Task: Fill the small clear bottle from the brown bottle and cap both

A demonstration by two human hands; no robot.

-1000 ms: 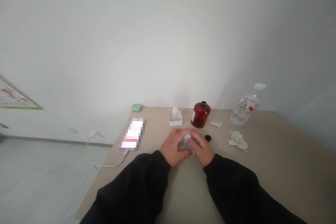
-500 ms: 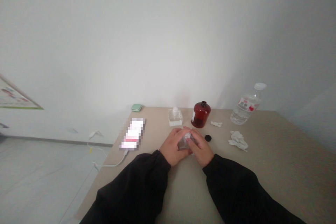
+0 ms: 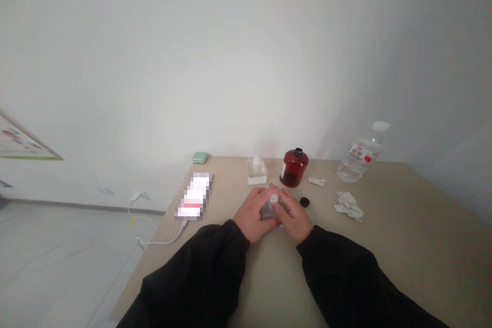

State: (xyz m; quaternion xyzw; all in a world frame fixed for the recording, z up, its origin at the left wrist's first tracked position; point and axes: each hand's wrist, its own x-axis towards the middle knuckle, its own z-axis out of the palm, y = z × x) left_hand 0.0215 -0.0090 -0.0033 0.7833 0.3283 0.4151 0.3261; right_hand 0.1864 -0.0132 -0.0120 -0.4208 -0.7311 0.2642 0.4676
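Note:
Between my two hands is a small clear bottle with a translucent top, standing on the tan table. My left hand is wrapped round its left side, thumb along the near face. From the right, my right hand closes on the same bottle, its thumb by the neck. The fingers hide much of the bottle. Just beyond my hands are a square clear bottle with a white top and a brown-red bottle with an uncapped neck. A black cap lies beside my right hand.
At the left lies a phone with a white charging cable. A green case is at the back left. To the right are crumpled tissue, a smaller tissue piece and a water bottle. A wall stands behind.

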